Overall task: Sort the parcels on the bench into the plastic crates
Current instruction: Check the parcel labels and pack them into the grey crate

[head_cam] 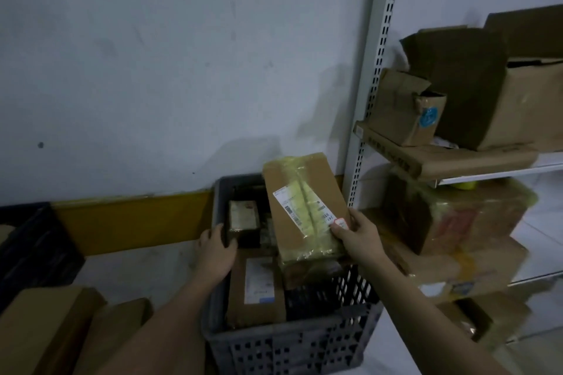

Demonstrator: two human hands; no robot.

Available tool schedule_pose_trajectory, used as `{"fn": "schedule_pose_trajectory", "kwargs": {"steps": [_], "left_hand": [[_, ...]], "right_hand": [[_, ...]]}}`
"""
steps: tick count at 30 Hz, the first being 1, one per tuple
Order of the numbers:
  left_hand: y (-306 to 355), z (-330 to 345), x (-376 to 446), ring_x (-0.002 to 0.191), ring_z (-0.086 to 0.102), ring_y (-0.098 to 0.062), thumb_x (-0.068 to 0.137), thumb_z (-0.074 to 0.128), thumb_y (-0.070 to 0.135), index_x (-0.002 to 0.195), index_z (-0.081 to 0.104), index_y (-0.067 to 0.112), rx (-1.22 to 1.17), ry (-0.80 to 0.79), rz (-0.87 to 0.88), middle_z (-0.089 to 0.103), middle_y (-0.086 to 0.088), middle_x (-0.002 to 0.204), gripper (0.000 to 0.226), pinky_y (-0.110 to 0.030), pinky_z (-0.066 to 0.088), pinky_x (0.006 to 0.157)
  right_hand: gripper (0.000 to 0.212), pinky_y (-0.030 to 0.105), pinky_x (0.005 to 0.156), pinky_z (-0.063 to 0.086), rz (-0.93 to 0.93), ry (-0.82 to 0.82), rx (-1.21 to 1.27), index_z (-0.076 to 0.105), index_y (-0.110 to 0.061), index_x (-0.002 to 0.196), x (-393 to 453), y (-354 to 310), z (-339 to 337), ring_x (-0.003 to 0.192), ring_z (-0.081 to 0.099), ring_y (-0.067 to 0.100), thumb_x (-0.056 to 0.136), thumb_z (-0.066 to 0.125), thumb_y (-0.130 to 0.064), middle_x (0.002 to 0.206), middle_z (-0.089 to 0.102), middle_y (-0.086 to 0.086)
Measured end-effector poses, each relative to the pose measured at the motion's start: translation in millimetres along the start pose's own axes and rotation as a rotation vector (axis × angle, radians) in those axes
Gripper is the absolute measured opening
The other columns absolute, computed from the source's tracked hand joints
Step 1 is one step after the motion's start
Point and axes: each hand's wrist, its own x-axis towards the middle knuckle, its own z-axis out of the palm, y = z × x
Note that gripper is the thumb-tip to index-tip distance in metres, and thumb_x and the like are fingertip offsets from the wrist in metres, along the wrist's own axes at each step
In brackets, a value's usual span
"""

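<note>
- Right hand (355,233): holds a taped parcel (304,207) by its near right corner, thumb on the label (301,207), fingers curled behind. The parcel stands tilted over the right side of the grey crate (292,344), its lower edge resting on the load inside.
- Left hand (217,248): rests on the crate's left rim, fingers curled over the edge toward a small dark box (242,219) inside; whether they clamp the rim or the box cannot be told.
- Crate contents: a flat carton (256,292) with a white label lies near the front, and dark items fill the right side.
- Left of the crate: two brown cartons (61,326) in the foreground, and a black crate (30,250) against the wall.
- Right: a white rack (374,85) carrying stacked cardboard boxes (475,94).
</note>
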Motion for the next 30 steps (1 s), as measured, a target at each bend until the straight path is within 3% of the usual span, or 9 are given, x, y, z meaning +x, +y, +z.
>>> {"fn": "schedule_pose_trajectory", "kwargs": {"steps": [3, 6, 11, 18, 23, 26, 30], "left_hand": [[-10, 8, -11, 0.144, 0.026, -0.035, 0.101, 0.052, 0.022, 0.158, 0.015, 0.023, 0.02, -0.098, -0.005, 0.009, -0.014, 0.163, 0.068, -0.044, 0.035, 0.11], [-15, 9, -11, 0.145, 0.026, -0.034, 0.099, 0.049, 0.008, 0.158, 0.013, 0.023, 0.014, -0.109, 0.032, 0.006, -0.016, 0.163, 0.07, -0.042, 0.038, 0.108], [-30, 14, -1, 0.142, 0.032, -0.035, 0.097, 0.049, 0.002, 0.158, 0.017, 0.025, 0.009, -0.127, 0.047, 0.01, -0.017, 0.162, 0.072, -0.047, 0.044, 0.105], [-41, 21, 10, 0.135, 0.04, -0.036, 0.095, 0.049, 0.005, 0.155, 0.025, 0.031, 0.041, -0.119, 0.071, 0.016, -0.015, 0.16, 0.069, -0.045, 0.049, 0.099], [-44, 25, 14, 0.135, 0.037, -0.037, 0.097, 0.051, 0.007, 0.153, 0.027, 0.03, 0.052, -0.109, 0.079, 0.02, -0.015, 0.161, 0.066, -0.039, 0.048, 0.085], [-42, 25, 12, 0.138, 0.034, -0.038, 0.098, 0.05, 0.006, 0.154, 0.026, 0.029, 0.063, -0.112, 0.068, 0.012, -0.015, 0.162, 0.065, -0.04, 0.047, 0.088], [-37, 23, 7, 0.136, 0.037, -0.038, 0.097, 0.049, 0.005, 0.155, 0.026, 0.025, 0.07, -0.102, 0.064, 0.011, -0.017, 0.16, 0.065, -0.044, 0.046, 0.102]], "right_hand": [[0.057, 0.031, 0.084, 0.048, -0.01, 0.011, -0.066, 0.043, -0.015, 0.148, -11, 5, 1, 0.1, 0.055, 0.016, 0.095, 0.064, -0.02, 0.135, 0.057, 0.005], [0.06, 0.035, 0.087, 0.052, 0.016, 0.031, -0.151, 0.043, -0.019, 0.148, -20, 9, 6, 0.103, 0.06, 0.02, 0.093, 0.065, -0.026, 0.134, 0.06, 0.005], [0.063, 0.042, 0.095, 0.05, 0.112, 0.028, -0.302, 0.039, -0.02, 0.15, -30, 13, 9, 0.118, 0.056, 0.032, 0.093, 0.063, -0.034, 0.141, 0.053, 0.011], [0.057, 0.048, 0.1, 0.048, 0.038, 0.074, -0.543, 0.038, -0.019, 0.149, -39, -1, 23, 0.121, 0.053, 0.038, 0.096, 0.057, -0.031, 0.137, 0.055, 0.015], [0.048, 0.037, 0.074, 0.044, -0.104, 0.066, -0.747, 0.037, -0.013, 0.145, -54, -10, 44, 0.103, 0.06, 0.034, 0.1, 0.05, -0.025, 0.119, 0.063, 0.012], [0.043, 0.041, 0.078, 0.051, -0.087, 0.068, -0.739, 0.038, -0.012, 0.14, -53, -1, 54, 0.092, 0.06, 0.031, 0.099, 0.049, -0.023, 0.108, 0.062, 0.009], [0.059, 0.042, 0.086, 0.053, 0.116, 0.014, -0.496, 0.04, -0.015, 0.147, -37, 14, 31, 0.115, 0.058, 0.033, 0.094, 0.06, -0.032, 0.137, 0.055, 0.012]]}}
